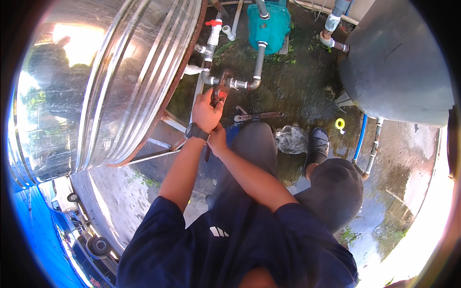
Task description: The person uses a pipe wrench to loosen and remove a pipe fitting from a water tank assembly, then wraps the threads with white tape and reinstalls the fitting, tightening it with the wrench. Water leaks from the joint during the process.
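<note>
A reddish-brown pipe wrench point(224, 82) has its jaws around the grey horizontal pipe point(238, 84), between two elbows. My left hand point(206, 113), with a dark watch at the wrist, is closed around the wrench near its head. Just below and behind it, my right hand point(218, 139) is closed on the lower handle; the handle's end shows beneath it, and the fingers partly hide the rest. On the wet ground to the right of my hands lies a second pipe wrench point(261, 115).
A big shiny metal tank point(129, 81) on a rusty stand fills the left. Beyond the pipe stands a teal pump point(269, 29); a red-handled valve point(214, 23) is beside it. A grey tank point(398, 62), yellow tape roll point(340, 124) and clear plastic bag point(291, 139) are on the right.
</note>
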The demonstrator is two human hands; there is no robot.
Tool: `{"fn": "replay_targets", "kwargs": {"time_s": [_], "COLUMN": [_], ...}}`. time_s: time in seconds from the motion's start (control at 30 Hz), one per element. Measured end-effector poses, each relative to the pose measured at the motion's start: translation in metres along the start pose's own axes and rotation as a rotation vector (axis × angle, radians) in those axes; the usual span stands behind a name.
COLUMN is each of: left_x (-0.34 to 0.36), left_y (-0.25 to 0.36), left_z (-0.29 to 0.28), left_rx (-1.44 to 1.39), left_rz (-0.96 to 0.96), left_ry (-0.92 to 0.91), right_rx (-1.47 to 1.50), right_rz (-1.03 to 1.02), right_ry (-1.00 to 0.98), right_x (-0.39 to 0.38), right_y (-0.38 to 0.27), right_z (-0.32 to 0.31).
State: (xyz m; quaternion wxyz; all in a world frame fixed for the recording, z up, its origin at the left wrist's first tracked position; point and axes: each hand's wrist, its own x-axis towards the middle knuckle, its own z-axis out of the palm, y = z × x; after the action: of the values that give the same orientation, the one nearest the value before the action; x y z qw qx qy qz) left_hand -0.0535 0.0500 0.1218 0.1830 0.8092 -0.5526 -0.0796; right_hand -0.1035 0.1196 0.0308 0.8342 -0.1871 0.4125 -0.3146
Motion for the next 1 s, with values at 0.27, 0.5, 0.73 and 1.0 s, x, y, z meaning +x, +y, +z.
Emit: {"fn": "replay_targets", "kwargs": {"time_s": [0.27, 0.5, 0.73, 1.0], "left_x": [-0.005, 0.004, 0.004, 0.013], "left_y": [0.009, 0.005, 0.004, -0.04], "left_z": [0.007, 0.006, -0.016, -0.021], "left_rx": [0.092, 0.008, -0.381, -0.684], "left_rz": [0.079, 0.068, -0.265, -0.091], "left_ry": [0.093, 0.059, -0.209, -0.509], "right_rx": [0.019, 0.086, 0.114, 0.075], "right_rz": [-0.288, -0.037, -0.029, 0.012], "right_ry": [0.054, -0.124, -0.116, -0.176], "right_x": [0.011, -0.002, -0.007, -0.017], "right_y": [0.019, 0.004, -0.012, -0.032], "right_z": [0.004, -0.006, 0.006, 0.002]}}
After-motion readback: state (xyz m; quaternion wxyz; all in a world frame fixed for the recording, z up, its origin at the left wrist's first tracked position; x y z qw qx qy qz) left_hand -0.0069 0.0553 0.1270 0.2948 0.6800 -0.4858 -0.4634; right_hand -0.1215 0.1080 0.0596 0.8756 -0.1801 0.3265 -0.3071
